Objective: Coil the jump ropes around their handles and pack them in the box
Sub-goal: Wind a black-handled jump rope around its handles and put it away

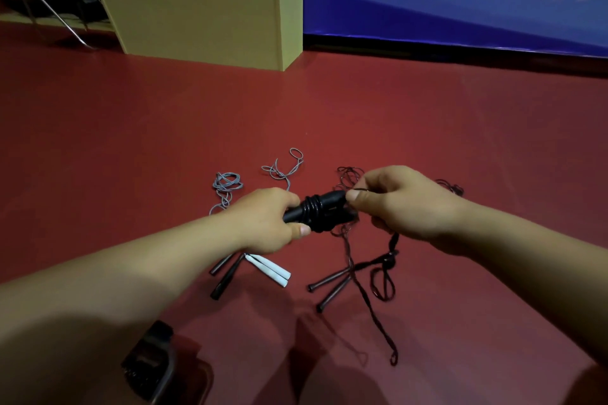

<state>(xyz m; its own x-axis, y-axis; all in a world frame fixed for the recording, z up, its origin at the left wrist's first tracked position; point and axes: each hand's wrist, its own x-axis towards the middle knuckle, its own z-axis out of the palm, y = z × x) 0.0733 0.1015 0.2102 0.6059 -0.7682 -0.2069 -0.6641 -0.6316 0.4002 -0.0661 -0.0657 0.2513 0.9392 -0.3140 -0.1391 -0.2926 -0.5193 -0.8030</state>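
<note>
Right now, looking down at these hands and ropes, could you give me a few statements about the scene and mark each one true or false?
1. The left hand grips a pair of black handles. True.
2. The right hand lies flat on the floor. False: it is raised, pinching the thin dark rope.
3. Rope is already wound around the held handles. True.
4. The white handles are in the right hand's grip. False: they lie on the red floor.
5. Grey rope lies loose on the floor. True.
</note>
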